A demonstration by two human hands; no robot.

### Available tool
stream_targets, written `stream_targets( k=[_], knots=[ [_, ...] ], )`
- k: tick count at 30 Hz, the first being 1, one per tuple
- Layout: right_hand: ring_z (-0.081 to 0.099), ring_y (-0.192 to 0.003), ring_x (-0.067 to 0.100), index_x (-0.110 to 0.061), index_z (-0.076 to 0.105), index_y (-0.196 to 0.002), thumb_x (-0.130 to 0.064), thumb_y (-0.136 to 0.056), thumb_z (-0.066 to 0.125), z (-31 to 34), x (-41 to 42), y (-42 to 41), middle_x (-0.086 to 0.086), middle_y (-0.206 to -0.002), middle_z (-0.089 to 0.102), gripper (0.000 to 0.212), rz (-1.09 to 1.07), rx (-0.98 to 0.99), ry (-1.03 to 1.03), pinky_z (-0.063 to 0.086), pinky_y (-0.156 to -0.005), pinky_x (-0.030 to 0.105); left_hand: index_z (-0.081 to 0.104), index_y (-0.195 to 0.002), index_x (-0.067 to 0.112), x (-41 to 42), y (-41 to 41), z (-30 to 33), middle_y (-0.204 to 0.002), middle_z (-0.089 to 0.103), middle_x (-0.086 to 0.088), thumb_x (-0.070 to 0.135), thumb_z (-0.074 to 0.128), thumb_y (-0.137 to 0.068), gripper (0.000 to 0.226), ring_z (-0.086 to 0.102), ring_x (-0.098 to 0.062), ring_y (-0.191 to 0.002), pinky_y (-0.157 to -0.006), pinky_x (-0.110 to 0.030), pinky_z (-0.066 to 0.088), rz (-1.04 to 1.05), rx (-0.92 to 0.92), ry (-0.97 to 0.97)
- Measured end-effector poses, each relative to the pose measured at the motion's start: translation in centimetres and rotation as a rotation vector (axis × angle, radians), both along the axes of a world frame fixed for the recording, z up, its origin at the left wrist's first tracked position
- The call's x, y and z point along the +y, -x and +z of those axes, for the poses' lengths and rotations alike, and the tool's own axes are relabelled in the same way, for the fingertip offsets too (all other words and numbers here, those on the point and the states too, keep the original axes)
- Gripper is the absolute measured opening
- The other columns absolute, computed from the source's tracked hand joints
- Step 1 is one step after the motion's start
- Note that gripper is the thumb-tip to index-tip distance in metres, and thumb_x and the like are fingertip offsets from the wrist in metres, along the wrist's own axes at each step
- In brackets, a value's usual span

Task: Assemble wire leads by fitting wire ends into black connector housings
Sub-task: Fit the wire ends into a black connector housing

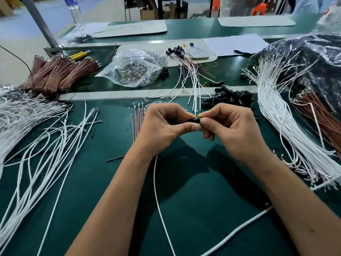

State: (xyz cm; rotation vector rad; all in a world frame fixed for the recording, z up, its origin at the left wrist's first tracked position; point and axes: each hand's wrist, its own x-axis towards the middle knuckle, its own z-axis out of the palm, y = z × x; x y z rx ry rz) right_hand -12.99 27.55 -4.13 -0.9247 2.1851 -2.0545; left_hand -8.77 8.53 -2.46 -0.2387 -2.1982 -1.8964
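A black housing (194, 120) is pinched between the fingertips of both hands, held above the green mat (103, 182). Left hand (164, 124): thumb and forefinger closed on the housing's left end. Right hand (227, 124): fingers curled, pinching its right end. A white wire (158, 196) is seen trailing from under the left hand toward the body. A pile of housings (228, 98) lies just beyond the right fingers. Pink wires (135, 122) lie left of the left fingers; loose white wires (55, 145) further left.
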Motion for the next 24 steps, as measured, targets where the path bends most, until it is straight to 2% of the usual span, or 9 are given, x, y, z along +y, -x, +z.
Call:
stream_targets(
  k=[2,6,10,13,16,20,24],
  knots=[
    [0.066,-0.058,0.015,-0.004,0.073,-0.095,-0.003,-0.094,0.071,0.1,-0.1,-0.1,0.005,-0.069,0.073,0.002,-0.037,-0.012,0.034,0.052,-0.058,0.022,0.075,-0.092,-0.003,-0.2,0.0,0.1,-0.087,0.078,-0.015,0.003,0.086,-0.07,0.025,0.075,-0.023,-0.079,-0.081,-0.04,0.062,-0.01,-0.016,-0.002],
    [0.067,-0.059,0.016,-0.006,0.074,-0.094,0.0,-0.095,0.07,0.0,-0.2,-0.1,0.006,-0.072,0.074,0.007,-0.093,-0.039,0.05,0.052,-0.056,0.022,0.078,-0.1,0.011,-0.8,0.0,0.2,-0.092,0.078,-0.013,0.001,0.088,-0.071,0.032,0.072,-0.02,-0.082,-0.083,-0.043,0.059,-0.003,-0.044,0.107],
    [0.068,-0.058,0.019,-0.006,0.074,-0.094,-0.004,-0.095,0.072,0.1,-0.1,0.0,0.009,-0.074,0.074,0.003,-0.102,-0.045,0.059,0.051,-0.055,0.023,0.076,-0.097,0.004,-1.1,-0.1,0.3,-0.09,0.077,-0.018,0.004,0.09,-0.066,0.034,0.071,-0.019,-0.08,-0.081,-0.037,0.06,0.001,-0.074,0.036],
    [0.067,-0.059,0.02,-0.01,0.074,-0.092,-0.007,-0.095,0.073,0.3,0.1,0.1,0.009,-0.074,0.074,0.004,-0.11,-0.053,0.093,0.051,-0.055,0.024,0.076,-0.089,0.005,-1.5,-0.2,0.3,-0.081,0.077,-0.014,0.015,0.088,-0.065,0.029,0.07,-0.018,-0.069,-0.067,-0.025,0.058,-0.019,-0.14,-0.031],
    [0.067,-0.059,0.021,-0.01,0.075,-0.092,-0.008,-0.095,0.073,0.5,0.2,0.1,0.009,-0.073,0.074,0.003,-0.11,-0.05,0.103,0.051,-0.055,0.024,0.076,-0.088,0.007,-1.5,-0.2,0.4,-0.08,0.077,-0.014,0.023,0.081,-0.075,0.021,0.068,-0.017,-0.062,-0.06,-0.022,0.054,-0.04,-0.199,-0.068],
    [0.067,-0.059,0.02,-0.008,0.075,-0.094,-0.006,-0.095,0.071,0.6,0.1,0.0,0.01,-0.074,0.074,0.005,-0.086,-0.045,0.1,0.05,-0.055,0.023,0.074,-0.092,0.002,-1.3,-0.1,0.3,-0.081,0.077,-0.014,0.009,0.073,-0.09,0.008,0.066,-0.015,-0.059,-0.058,-0.021,0.052,-0.065,-0.247,-0.081],
    [0.066,-0.058,0.018,-0.005,0.075,-0.095,-0.003,-0.096,0.07,0.6,0.0,-0.1,0.01,-0.073,0.074,0.006,-0.081,-0.051,0.096,0.049,-0.055,0.022,0.073,-0.096,0.002,-1.1,-0.1,0.2,-0.082,0.077,-0.012,0.005,0.071,-0.091,0.006,0.065,-0.014,-0.062,-0.063,-0.022,0.052,-0.077,-0.254,-0.097]
  ],
)
